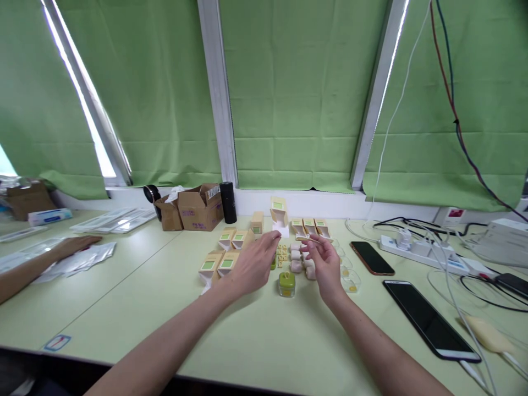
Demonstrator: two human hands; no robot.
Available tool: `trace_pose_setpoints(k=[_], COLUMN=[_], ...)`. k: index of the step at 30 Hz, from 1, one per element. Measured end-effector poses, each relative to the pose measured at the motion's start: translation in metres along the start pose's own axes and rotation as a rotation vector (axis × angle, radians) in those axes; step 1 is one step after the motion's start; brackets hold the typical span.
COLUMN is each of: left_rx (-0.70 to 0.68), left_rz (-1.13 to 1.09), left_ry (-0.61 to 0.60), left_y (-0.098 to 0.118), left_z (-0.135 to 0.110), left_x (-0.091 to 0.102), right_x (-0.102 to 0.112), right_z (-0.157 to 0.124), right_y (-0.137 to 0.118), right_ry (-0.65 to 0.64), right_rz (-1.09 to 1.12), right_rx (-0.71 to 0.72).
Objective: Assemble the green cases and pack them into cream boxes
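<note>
My left hand (259, 263) is over the middle of the table with its fingers drawn together; what they hold, if anything, is hidden. A bit of green shows just under it. My right hand (326, 267) has thumb and fingers pinched over white rounded pieces (296, 266); anything between them is too small to make out. Between the hands lie small yellow pieces (282, 250) in rows. A small clear jar with a green lid (286, 283) stands nearer me. Beyond the left fingertips is an open cream box (279, 205) with a green label.
Cream boxes (210, 264) stand left, more (309, 226) behind. Clear cups (350, 280) sit right, beside two phones (372, 258) and a power strip (424, 253) with cables. Cardboard boxes (201, 209) and a black cylinder (228, 202) are at back. Another person's hand (78, 246) rests on plastic bags, far left.
</note>
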State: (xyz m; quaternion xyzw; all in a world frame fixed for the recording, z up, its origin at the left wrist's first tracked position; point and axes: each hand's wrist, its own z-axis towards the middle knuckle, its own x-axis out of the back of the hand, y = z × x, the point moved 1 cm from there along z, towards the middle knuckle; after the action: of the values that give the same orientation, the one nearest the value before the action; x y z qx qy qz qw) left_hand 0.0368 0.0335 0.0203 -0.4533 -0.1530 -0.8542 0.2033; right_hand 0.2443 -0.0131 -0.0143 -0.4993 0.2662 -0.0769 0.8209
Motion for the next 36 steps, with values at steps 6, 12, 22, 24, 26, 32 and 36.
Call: trace_pose_setpoints(k=[6,12,22,24,26,32,36], left_rx=[-0.236,-0.266,0.16,0.186,0.168,-0.087,-0.181], left_rz=[0.093,0.096,-0.25,-0.278,-0.303,-0.282,-0.24], left_ry=[0.008,0.056,0.268,0.265,0.283,0.461,0.571], left_y=[0.038,0.043,0.033,0.03,0.027,0.023,0.016], left_z=[-0.031,-0.045,-0.014,-0.004,0.005,0.016,0.008], left_x=[0.011,0.013,0.011,0.005,0.0,-0.011,-0.018], right_x=[-0.007,-0.007,-0.005,-0.006,-0.006,-0.004,-0.001], right_z=[-0.002,-0.006,-0.017,-0.022,-0.025,-0.024,-0.021], right_y=[-0.001,-0.007,-0.005,-0.006,-0.007,-0.012,-0.011], right_ry=[-0.069,-0.143,-0.176,-0.211,-0.241,-0.261,-0.22], right_rz=[0.165,0.228,0.006,-0.067,-0.137,-0.256,-0.296], right_rx=[-0.185,-0.1,0.092,0.162,0.252,0.521,0.563])
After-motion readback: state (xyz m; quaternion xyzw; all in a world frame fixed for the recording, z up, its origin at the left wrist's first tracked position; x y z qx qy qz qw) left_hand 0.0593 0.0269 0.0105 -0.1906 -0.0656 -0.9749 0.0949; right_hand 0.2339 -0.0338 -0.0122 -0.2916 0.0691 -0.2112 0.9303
